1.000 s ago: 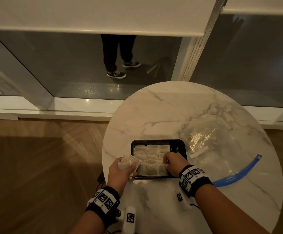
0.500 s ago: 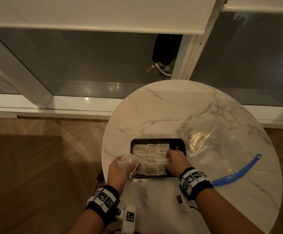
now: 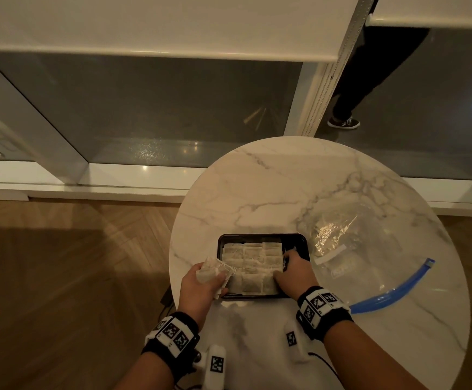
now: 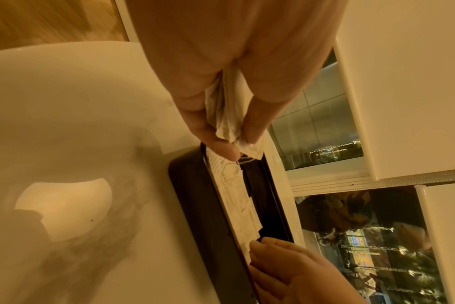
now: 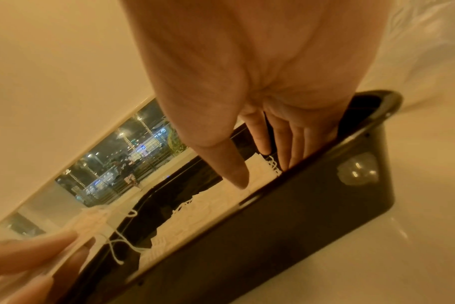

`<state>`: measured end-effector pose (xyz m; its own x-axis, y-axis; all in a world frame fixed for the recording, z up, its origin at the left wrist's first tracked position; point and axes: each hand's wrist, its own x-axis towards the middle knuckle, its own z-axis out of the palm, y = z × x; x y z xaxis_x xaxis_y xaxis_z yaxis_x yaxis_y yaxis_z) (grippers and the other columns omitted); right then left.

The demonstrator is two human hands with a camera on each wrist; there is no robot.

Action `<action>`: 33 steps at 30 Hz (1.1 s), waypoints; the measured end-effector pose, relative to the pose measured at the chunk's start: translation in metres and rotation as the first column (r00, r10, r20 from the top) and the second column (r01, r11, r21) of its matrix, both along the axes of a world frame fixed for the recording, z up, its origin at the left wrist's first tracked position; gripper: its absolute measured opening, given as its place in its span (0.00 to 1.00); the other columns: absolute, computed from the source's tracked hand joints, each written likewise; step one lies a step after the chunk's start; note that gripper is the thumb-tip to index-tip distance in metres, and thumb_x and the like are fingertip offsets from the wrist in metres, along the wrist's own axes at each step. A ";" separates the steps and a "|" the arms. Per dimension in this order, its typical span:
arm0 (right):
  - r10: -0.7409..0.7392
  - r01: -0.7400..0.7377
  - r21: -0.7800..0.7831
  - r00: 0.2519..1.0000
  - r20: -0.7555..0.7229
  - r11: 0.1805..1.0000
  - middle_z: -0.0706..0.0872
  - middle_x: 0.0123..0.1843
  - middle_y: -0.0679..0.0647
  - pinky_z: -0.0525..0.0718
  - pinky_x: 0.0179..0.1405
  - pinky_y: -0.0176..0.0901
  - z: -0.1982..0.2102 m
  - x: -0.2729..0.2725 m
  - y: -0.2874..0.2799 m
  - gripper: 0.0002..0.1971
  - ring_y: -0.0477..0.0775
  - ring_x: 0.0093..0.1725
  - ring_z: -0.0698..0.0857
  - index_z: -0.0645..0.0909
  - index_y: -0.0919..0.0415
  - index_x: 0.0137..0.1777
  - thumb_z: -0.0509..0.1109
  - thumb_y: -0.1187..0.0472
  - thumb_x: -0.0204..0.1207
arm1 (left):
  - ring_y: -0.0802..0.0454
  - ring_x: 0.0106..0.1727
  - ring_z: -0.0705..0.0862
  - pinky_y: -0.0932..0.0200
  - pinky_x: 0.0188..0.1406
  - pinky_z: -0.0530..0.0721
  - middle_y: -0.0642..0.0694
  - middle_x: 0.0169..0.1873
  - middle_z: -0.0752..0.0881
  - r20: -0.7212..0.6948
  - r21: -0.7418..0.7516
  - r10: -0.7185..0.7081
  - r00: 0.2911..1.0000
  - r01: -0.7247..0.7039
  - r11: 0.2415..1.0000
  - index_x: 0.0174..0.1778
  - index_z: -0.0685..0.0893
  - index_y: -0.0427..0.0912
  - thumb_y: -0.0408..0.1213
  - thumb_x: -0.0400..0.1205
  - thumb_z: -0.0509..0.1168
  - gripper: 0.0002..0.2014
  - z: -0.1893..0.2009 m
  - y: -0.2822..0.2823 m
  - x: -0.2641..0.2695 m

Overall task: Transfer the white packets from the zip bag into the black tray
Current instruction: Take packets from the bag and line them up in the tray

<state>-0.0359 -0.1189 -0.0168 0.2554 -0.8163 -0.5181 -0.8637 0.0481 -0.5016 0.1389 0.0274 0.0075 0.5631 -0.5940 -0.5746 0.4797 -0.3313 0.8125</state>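
The black tray sits on the marble table, lined with rows of white packets. My left hand hovers at the tray's near left corner and pinches a small bunch of white packets between thumb and fingers. My right hand reaches into the tray's right side. Its fingers are nearly straight and rest on the packets by the tray wall. The clear zip bag with a blue zipper strip lies flat to the right of the tray.
The round marble table stands by a glass window wall. Its left edge runs close by my left hand, with wooden floor below. A person's leg and shoe show beyond the glass at the far right.
My right hand has slid slightly farther along the tray's right side over the packets. My left hand keeps its bunch in place. The person behind the glass has walked to the right.
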 end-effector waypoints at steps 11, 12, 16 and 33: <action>-0.095 0.093 0.025 0.992 0.088 0.995 0.87 0.61 0.58 0.78 0.56 0.39 0.002 0.006 -0.005 0.24 0.58 0.60 0.85 0.76 0.61 0.72 0.71 0.62 0.76 | 0.40 0.49 0.91 0.47 0.43 0.92 0.36 0.50 0.91 0.009 0.003 -0.007 1.000 0.006 1.000 0.56 0.84 0.36 0.23 0.78 0.74 0.13 -0.002 0.001 0.002; -0.105 0.103 0.032 0.989 0.103 0.994 0.87 0.63 0.57 0.80 0.60 0.41 0.000 0.008 -0.006 0.25 0.58 0.61 0.85 0.75 0.60 0.73 0.71 0.61 0.75 | 0.40 0.50 0.91 0.48 0.42 0.92 0.36 0.50 0.91 0.010 0.003 -0.007 1.000 0.007 1.000 0.57 0.85 0.36 0.23 0.78 0.74 0.13 -0.002 0.000 0.002; -0.118 0.105 0.099 0.984 0.135 0.990 0.84 0.69 0.55 0.80 0.69 0.47 -0.006 0.011 -0.008 0.32 0.56 0.66 0.83 0.71 0.58 0.79 0.71 0.58 0.74 | 0.39 0.51 0.91 0.49 0.42 0.92 0.36 0.49 0.91 0.014 0.003 -0.004 1.000 0.004 1.000 0.56 0.85 0.37 0.23 0.77 0.74 0.13 -0.001 0.000 0.002; -0.235 0.137 0.264 0.890 0.389 0.955 0.82 0.72 0.51 0.79 0.74 0.54 -0.018 0.021 -0.025 0.35 0.51 0.66 0.83 0.68 0.57 0.80 0.71 0.68 0.73 | 0.42 0.48 0.92 0.49 0.42 0.92 0.37 0.47 0.92 0.019 0.031 -0.019 1.000 0.018 0.999 0.56 0.85 0.36 0.24 0.76 0.76 0.13 0.001 -0.003 0.006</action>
